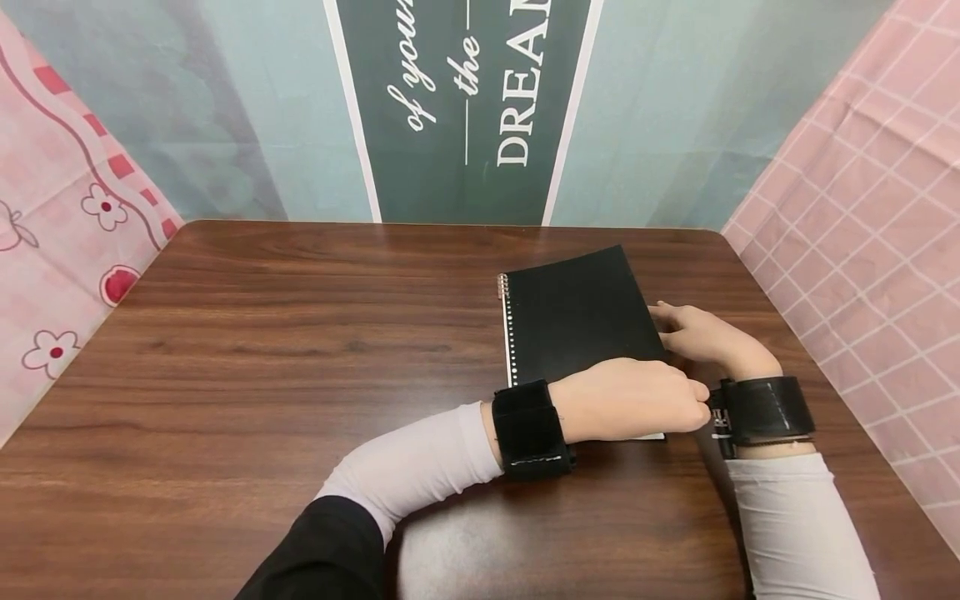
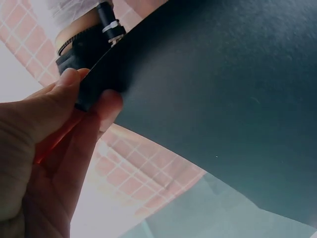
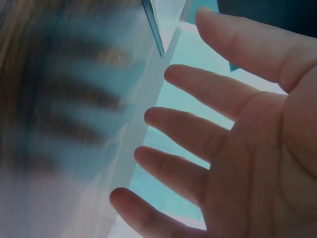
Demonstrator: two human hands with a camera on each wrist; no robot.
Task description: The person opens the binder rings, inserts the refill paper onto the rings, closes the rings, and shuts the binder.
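A spiral notebook [image 1: 577, 317] with a black cover lies on the table, its bound edge to the left. My left hand [image 1: 633, 400] reaches across its near part and pinches the near right corner of the cover. In the left wrist view, thumb and fingers hold the corner of that dark cover [image 2: 213, 99], which is raised and bowed. A sliver of white page [image 1: 651, 437] shows below the left hand. Beside the notebook's right edge is my right hand [image 1: 708, 337]. The right wrist view shows its fingers [image 3: 193, 134] straight and spread, holding nothing.
The brown wood-grain table [image 1: 262, 358] extends widely to the left of the notebook. A teal printed backdrop [image 1: 645, 125] stands behind it, with pink cloths at both sides. Black straps with small cameras circle both wrists, which are close together.
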